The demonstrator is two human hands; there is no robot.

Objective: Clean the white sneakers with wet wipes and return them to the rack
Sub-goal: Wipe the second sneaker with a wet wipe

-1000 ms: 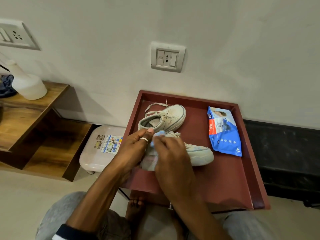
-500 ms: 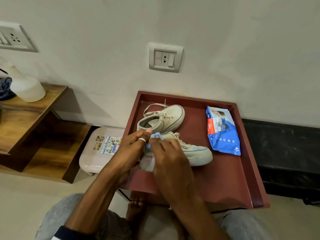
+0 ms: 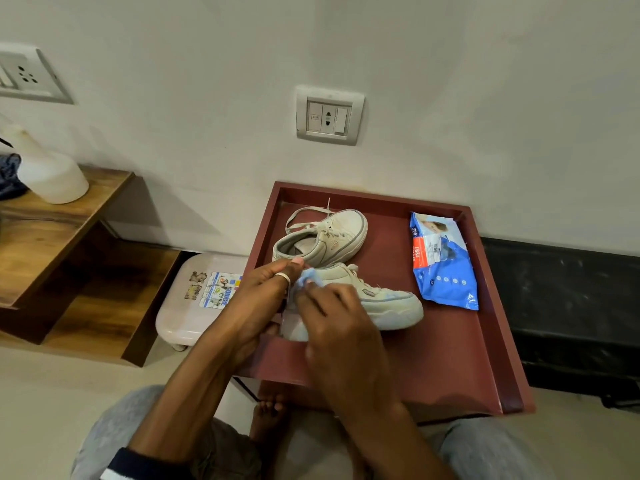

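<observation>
Near sneaker is laid on the maroon worktop, toe to the right. Its heel end is gripped by the left hand — fingers curled round the heel, thumb up at the collar, a ring worn on one finger. A light-blue wet wipe is pinched in the right hand, fingers curled, and pressed onto the upper near the collar. Most of the wipe is hidden under the fingers. A bluish tint is seen along the toe and sole edge.

Far sneaker is set just behind the near one — actual contact cannot be told. Its laces are left loose, one looped toward the back rim.

Wipes pack is laid flat at the worktop's right side, apart from both sneakers.

The worktop is placed against the wall, below a switch socket. To the left are seen a white plastic stool with a sticker and a wooden shelf unit, with a white spray bottle stood on top.
</observation>
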